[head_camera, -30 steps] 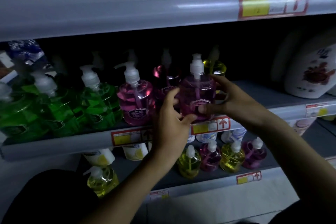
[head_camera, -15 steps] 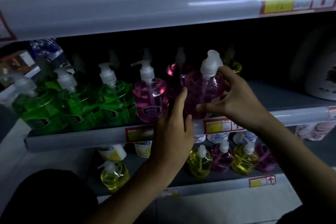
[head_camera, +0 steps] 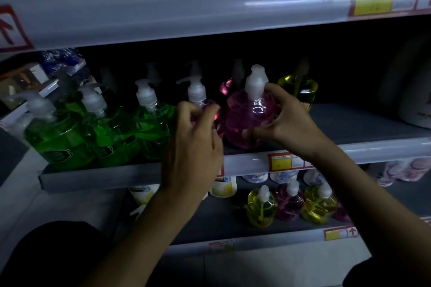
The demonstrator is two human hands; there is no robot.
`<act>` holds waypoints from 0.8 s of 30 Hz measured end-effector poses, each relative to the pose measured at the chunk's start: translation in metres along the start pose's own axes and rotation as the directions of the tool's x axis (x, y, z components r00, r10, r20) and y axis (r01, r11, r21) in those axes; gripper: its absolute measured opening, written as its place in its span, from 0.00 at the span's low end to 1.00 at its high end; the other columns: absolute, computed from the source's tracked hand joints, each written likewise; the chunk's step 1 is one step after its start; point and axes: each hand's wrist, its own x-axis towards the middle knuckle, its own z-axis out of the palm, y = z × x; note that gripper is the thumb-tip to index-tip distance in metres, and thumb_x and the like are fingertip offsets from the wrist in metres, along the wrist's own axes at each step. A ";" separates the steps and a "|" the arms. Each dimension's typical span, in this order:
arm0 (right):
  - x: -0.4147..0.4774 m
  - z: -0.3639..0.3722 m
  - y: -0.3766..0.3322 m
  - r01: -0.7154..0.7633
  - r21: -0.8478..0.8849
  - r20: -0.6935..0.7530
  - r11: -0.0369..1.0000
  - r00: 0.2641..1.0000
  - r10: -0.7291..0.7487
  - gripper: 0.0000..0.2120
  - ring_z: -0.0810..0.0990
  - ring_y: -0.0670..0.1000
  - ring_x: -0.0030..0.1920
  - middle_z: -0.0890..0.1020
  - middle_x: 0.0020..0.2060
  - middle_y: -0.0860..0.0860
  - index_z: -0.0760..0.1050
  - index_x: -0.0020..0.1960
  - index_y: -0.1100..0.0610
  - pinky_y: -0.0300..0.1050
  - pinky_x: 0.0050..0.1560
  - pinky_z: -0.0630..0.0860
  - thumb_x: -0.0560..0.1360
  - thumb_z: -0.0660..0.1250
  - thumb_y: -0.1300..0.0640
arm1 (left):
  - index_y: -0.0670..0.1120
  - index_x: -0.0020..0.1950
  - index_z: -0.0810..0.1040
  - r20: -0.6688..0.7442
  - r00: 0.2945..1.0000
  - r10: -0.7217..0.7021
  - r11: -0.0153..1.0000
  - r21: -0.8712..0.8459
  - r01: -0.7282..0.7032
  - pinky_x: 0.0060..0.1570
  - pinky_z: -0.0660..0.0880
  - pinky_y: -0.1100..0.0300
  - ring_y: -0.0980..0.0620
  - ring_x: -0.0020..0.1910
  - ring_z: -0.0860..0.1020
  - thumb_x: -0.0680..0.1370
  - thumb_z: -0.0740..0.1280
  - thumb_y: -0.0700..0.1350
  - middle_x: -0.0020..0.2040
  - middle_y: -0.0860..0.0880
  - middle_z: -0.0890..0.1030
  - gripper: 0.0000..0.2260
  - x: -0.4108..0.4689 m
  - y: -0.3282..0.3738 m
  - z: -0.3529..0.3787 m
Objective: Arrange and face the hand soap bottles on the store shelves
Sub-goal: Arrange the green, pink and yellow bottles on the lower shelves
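Already the green bottles [head_camera: 98, 133] stand in a row at the middle shelf [head_camera: 98, 178] front, but the right hand [head_camera: 289, 123] has its fingers clamped on a pink bottle [head_camera: 247, 121] there, the left hand [head_camera: 196, 147] curls its fingers around the next pink one, and the lower bottles [head_camera: 291, 202] look untidy.

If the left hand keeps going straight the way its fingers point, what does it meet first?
The left hand points into the shelf at the pink bottle beside the green ones; its fingertips look already on or just short of it. Depth is unclear.
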 end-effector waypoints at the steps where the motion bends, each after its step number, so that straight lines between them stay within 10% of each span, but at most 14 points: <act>1: 0.001 0.001 0.001 -0.006 -0.007 0.002 1.000 1.000 0.006 0.40 0.82 0.44 0.54 0.81 0.56 0.46 0.69 0.68 0.53 0.47 0.55 0.81 0.60 0.82 0.61 | 0.50 0.69 0.71 0.016 0.999 -0.029 0.999 0.042 0.028 0.32 0.79 0.58 0.54 0.37 0.74 0.75 0.68 0.41 0.58 0.47 0.67 0.22 0.003 -0.005 -0.003; 19: -0.002 -0.019 0.001 -0.151 -0.152 0.203 0.977 0.963 0.180 0.39 0.75 0.43 0.63 0.75 0.65 0.44 0.59 0.76 0.48 0.41 0.64 0.73 0.71 0.73 0.63 | 0.48 0.67 0.72 -0.038 0.999 0.009 1.000 0.008 -0.008 0.40 0.75 0.65 0.56 0.42 0.70 0.74 0.69 0.39 0.64 0.43 0.64 0.21 0.001 -0.007 0.004; 24: 0.006 -0.104 0.020 -0.276 -0.325 -0.255 0.905 0.947 0.197 0.20 0.79 0.52 0.53 0.82 0.50 0.51 0.77 0.57 0.50 0.53 0.55 0.77 0.66 0.72 0.58 | 0.43 0.61 0.75 -0.031 0.977 0.213 0.972 -0.098 -0.215 0.37 0.72 0.69 0.59 0.40 0.69 0.74 0.67 0.37 0.56 0.44 0.70 0.16 -0.004 0.026 0.021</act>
